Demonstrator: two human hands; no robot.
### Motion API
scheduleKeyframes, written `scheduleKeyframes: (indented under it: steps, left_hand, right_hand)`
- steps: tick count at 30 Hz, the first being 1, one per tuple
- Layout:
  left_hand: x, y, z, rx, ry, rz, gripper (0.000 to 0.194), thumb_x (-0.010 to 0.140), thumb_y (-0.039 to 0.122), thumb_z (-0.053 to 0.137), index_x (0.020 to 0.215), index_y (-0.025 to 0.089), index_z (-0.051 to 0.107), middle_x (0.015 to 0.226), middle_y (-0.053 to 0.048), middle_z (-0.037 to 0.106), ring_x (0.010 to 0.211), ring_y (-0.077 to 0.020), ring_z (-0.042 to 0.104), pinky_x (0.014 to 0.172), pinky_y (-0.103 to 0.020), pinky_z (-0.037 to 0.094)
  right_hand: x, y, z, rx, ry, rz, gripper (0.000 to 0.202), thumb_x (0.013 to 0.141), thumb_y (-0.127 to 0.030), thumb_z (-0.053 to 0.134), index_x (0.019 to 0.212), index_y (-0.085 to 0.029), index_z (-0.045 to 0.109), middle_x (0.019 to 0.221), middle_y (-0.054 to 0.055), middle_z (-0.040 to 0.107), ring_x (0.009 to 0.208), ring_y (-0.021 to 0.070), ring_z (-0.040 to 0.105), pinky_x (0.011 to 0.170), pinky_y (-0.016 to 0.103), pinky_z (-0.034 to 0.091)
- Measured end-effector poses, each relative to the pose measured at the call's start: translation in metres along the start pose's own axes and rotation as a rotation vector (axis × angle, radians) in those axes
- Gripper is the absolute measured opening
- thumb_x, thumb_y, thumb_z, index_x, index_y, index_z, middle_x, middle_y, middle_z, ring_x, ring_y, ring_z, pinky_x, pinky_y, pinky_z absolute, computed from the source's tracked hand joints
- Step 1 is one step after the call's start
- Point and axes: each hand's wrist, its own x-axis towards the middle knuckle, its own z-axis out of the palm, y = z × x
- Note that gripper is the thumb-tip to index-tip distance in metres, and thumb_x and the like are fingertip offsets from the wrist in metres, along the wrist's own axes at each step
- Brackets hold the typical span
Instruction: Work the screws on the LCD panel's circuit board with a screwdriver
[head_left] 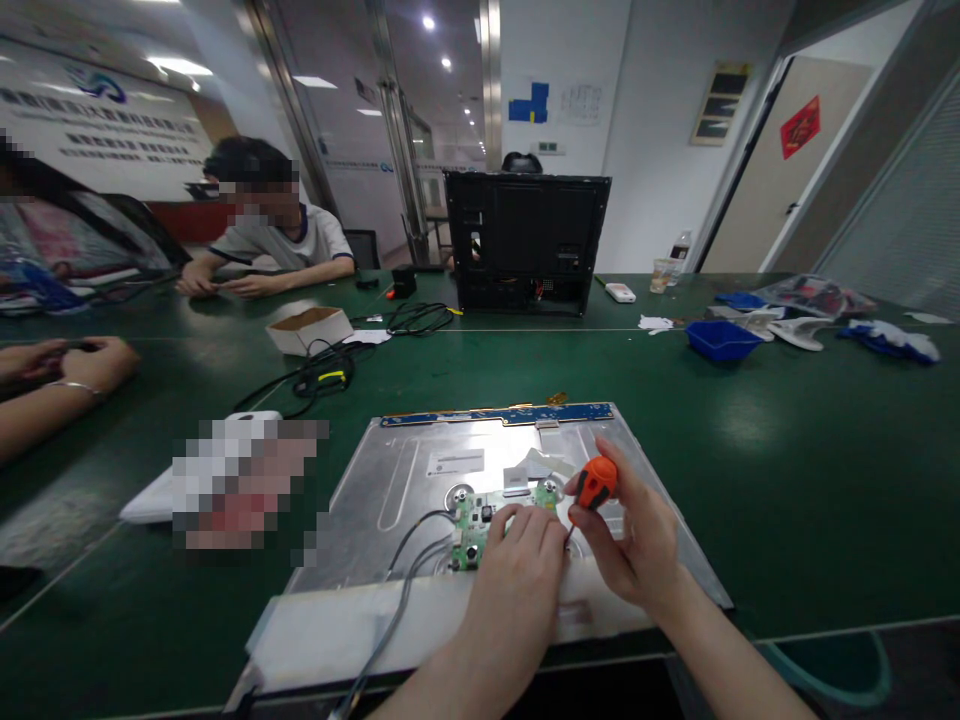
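Observation:
A screwdriver [598, 481] with an orange and black handle is held in my right hand [646, 535], its thin shaft slanting down to the lower right corner of a green circuit board [471, 518]. My left hand [517, 575] rests on that board, fingers close together and bent over it; the fingertips are partly hidden. The board sits on the metal back of a flat display panel [405, 460], which lies on the table. Dark cables [409, 590] run from the board's left side toward the near edge. A blue strip board [495, 415] lines the panel's far edge.
A black monitor casing [529, 240] stands upright across the green table [757, 480]. To the left are an open carton [309, 328], coiled cables [322, 375] and a co-worker's hands [97, 362]. A blue tray [722, 340] lies to the right. Another person [277, 225] sits farther back.

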Motion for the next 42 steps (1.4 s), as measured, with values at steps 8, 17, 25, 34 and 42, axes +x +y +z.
scheduleKeyframes:
  steps: [8,17,25,34,42]
  left_hand:
    - [0.001,0.000,-0.001,0.007,-0.047,-0.021,0.019,0.095,0.006,0.048,0.098,0.017,0.063,0.094,-0.005,0.069,0.094,-0.0234,0.063,0.096,-0.040,0.043]
    - [-0.001,0.001,-0.005,-0.035,-0.075,-0.027,0.021,0.092,0.005,0.046,0.100,0.018,0.061,0.097,-0.007,0.068,0.096,-0.0249,0.062,0.097,-0.043,0.043]
    - [-0.001,0.002,-0.006,-0.063,-0.086,-0.046,0.019,0.088,0.003,0.050,0.096,0.018,0.058,0.099,-0.007,0.067,0.096,-0.0254,0.060,0.097,-0.044,0.042]
    - [-0.001,0.000,-0.005,-0.120,-0.093,-0.056,0.019,0.089,0.003,0.050,0.097,0.020,0.057,0.102,-0.006,0.067,0.098,-0.0257,0.060,0.097,-0.045,0.042]
    - [0.001,0.001,-0.012,-0.116,-0.076,-0.048,0.021,0.087,0.004,0.050,0.099,0.020,0.057,0.102,-0.006,0.067,0.098,-0.0254,0.061,0.094,-0.044,0.045]
  right_hand:
    - [0.000,0.001,0.004,-0.005,0.026,0.006,0.055,0.098,-0.024,0.054,0.151,-0.023,0.037,0.085,0.003,0.072,0.055,0.0153,0.066,0.053,0.028,0.059]
    - [-0.002,0.005,0.008,0.069,0.065,0.018,0.057,0.096,-0.024,0.060,0.148,-0.025,0.036,0.090,0.003,0.069,0.054,0.0127,0.060,0.050,0.025,0.057]
    - [-0.016,0.011,0.008,0.091,0.114,0.054,0.059,0.094,-0.023,0.062,0.148,-0.026,0.038,0.094,0.005,0.066,0.065,0.0159,0.065,0.060,0.032,0.061]
    - [-0.011,0.008,0.006,0.083,0.216,0.063,0.055,0.093,-0.019,0.062,0.144,-0.023,0.040,0.087,0.003,0.062,0.067,0.0164,0.066,0.059,0.030,0.061]
    - [-0.012,0.011,0.007,0.133,0.252,0.103,0.054,0.092,-0.019,0.063,0.142,-0.023,0.041,0.091,0.004,0.062,0.068,0.0158,0.065,0.059,0.029,0.060]
